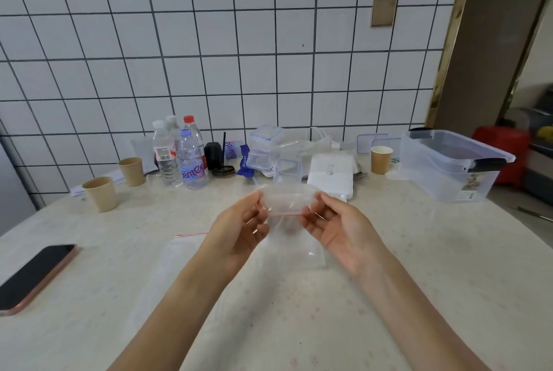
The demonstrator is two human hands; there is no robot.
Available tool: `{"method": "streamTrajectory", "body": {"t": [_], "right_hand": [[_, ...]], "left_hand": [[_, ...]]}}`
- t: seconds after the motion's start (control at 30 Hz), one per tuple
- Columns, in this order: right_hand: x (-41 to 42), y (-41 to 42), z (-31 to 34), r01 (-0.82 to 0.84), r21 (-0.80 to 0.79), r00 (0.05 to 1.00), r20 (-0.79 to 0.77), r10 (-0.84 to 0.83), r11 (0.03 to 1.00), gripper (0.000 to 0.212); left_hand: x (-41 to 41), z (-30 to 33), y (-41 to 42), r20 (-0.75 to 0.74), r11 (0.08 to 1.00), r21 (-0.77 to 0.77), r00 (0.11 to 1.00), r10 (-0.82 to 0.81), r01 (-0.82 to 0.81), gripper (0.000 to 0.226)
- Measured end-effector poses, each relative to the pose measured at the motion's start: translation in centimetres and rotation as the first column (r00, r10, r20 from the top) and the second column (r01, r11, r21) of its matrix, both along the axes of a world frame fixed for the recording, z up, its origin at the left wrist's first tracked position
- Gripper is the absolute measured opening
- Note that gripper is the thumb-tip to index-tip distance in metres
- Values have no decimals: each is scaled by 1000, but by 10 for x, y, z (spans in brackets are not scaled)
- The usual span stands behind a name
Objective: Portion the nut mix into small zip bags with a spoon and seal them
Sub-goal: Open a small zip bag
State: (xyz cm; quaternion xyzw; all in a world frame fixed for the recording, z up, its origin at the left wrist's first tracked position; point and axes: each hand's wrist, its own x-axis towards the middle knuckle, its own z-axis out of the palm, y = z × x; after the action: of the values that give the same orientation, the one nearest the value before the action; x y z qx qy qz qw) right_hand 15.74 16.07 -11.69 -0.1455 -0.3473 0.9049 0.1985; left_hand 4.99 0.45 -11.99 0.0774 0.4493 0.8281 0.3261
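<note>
— Held above the worktop (389, 251), a clear zip bag (294, 239), empty, mouth up.
— Pinched at its red strip by left hand (239, 230) and right hand (338, 230), one each end.
— Best pulled apart gently, kept upright. No nuts or spoon in view.

Left hand (239, 228), right hand (338, 228) pinch clear zip bag (294, 239) mouth above table (419, 251); phone (33, 276) lies left.

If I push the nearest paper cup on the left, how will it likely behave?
The paper cup looks empty and thin-walled, so it is probably very light and would likely slide or tip. Its tapered shape suggests that, once tipped, it would roll in a curve.
</note>
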Motion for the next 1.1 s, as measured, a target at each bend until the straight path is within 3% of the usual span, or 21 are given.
{"method": "streamTrajectory", "body": {"t": [0.1,0.2,0.37,0.47,0.53,0.63,0.77,0.9,1.1], "right_hand": [[3,1,-1,-48,78,999,15,47,996,20],[7,3,-1,-88,98,996,18,86,991,22],[13,7,-5,-151,97,987,-42,155,984,14],[15,9,-9,-153,83,983,-93,161,985,23],[16,7,-9,-148,128,979,-121,164,981,16],[16,6,-9,-97,337,989,-72,129,936,29],[12,-1,-14,33,593,996,44,-73,805,51],[1,-6,-17,174,621,944,117,-310,764,43],[2,1,-21,287,594,911,73,-406,751,17]], "left_hand": [[0,-2,-1,-116,990,-141,993,-10,-6,14],[2,0,-4,-52,985,-166,997,-62,53,7],[6,3,-10,166,977,93,964,-208,194,16],[10,-1,-7,175,950,181,942,-287,256,13],[15,-2,-4,79,957,151,962,-263,249,4],[16,-8,1,-275,985,-43,946,-173,168,20],[15,-18,4,-551,955,-184,829,96,-233,38],[14,-26,9,-666,881,-141,701,253,-452,29],[8,-31,1,-855,748,-133,457,245,-650,19]]}}
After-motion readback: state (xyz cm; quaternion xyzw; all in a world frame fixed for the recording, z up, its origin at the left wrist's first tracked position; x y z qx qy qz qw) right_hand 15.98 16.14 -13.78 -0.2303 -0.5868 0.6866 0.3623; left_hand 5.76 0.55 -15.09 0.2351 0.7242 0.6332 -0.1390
